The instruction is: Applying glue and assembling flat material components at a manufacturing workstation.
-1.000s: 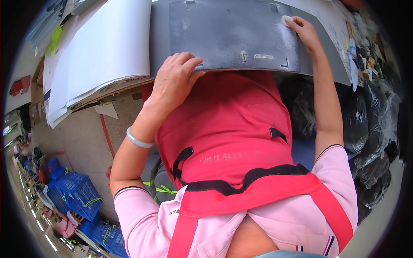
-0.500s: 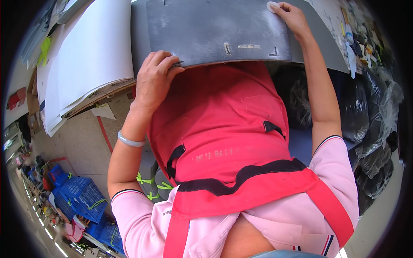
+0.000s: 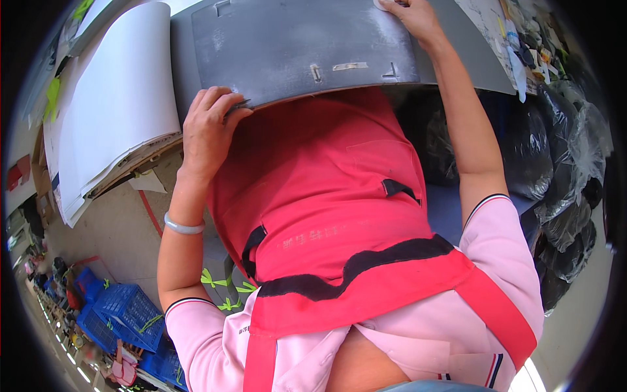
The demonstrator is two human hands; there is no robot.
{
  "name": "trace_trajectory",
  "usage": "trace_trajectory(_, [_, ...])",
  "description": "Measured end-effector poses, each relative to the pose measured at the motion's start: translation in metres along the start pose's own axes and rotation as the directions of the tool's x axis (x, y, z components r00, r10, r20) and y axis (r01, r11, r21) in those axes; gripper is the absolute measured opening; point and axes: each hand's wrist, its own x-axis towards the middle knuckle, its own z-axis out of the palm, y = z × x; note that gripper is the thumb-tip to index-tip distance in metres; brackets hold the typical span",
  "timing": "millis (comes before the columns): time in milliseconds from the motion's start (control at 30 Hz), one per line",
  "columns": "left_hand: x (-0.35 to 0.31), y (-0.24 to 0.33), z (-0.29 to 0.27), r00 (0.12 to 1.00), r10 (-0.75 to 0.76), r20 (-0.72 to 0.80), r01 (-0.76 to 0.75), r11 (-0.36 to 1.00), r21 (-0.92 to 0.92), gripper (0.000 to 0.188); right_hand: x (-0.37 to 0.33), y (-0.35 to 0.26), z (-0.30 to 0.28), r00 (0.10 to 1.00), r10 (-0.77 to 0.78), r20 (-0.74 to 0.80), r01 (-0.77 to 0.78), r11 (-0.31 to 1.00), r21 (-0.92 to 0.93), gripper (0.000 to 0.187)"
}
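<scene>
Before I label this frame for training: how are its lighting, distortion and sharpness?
Head view: even, bright light with soft sheen on the grey sheet; strong fisheye bending, with the white paper stack curving near the dark rim; left hand and right hand sharp; blue crates at the edge small and squeezed.

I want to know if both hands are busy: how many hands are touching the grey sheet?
2. The left hand grips the grey sheet at its near edge; the right hand presses on its far right corner.
</scene>
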Motion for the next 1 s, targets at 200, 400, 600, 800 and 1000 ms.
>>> trace_trajectory(200, [0.000, 0.002, 0.000, 1.000, -0.002, 0.005, 0.002, 1.000, -0.015, 0.022, -0.008, -0.014, -0.007, 0.999, 0.024, 0.048, -0.022, 0.999, -0.040, 0.035])
trace_trajectory(400, [0.003, 0.004, -0.001, 1.000, 0.003, 0.000, -0.003, 1.000, 0.009, 0.023, -0.010, -0.020, -0.007, 1.000, 0.025, 0.017, -0.025, 0.999, -0.024, 0.039])
trace_trajectory(600, [0.004, 0.003, -0.003, 1.000, 0.002, 0.026, -0.002, 1.000, 0.003, 0.024, -0.004, -0.009, -0.002, 1.000, -0.006, 0.028, 0.006, 1.000, 0.004, 0.039])
trace_trajectory(800, [0.020, 0.024, 0.007, 0.997, 0.040, 0.062, -0.037, 0.998, -0.054, 0.023, 0.005, 0.021, -0.008, 0.996, -0.017, 0.085, 0.022, 0.998, -0.059, 0.041])
trace_trajectory(1000, [0.078, 0.067, 0.078, 0.991, 0.103, -0.079, -0.114, 0.983, -0.145, 0.012, -0.002, 0.007, -0.007, 0.991, 0.028, 0.129, -0.037, 0.997, 0.063, 0.041])
